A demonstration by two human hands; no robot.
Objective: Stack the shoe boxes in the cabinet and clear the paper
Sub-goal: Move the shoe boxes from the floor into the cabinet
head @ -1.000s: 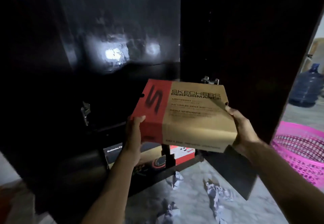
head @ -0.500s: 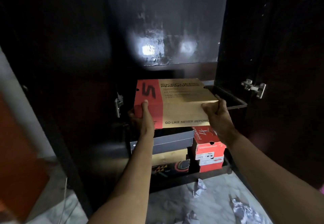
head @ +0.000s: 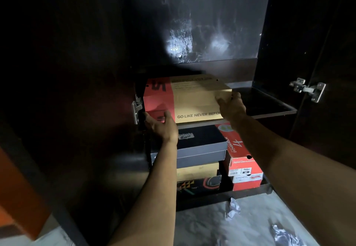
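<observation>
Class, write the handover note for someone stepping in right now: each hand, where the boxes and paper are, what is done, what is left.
Left hand and right hand grip the tan-and-red box at its ends, on the shelf.
Below: grey-lidded box stacked on another box; red box beside them.
Left: release the box, then pick up the crumpled paper from the floor.

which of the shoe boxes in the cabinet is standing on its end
The red GOwalk 4 box at lower right stands on end, its lettering running vertically. The dark grey box and the tan-and-red box lie flat.
</observation>
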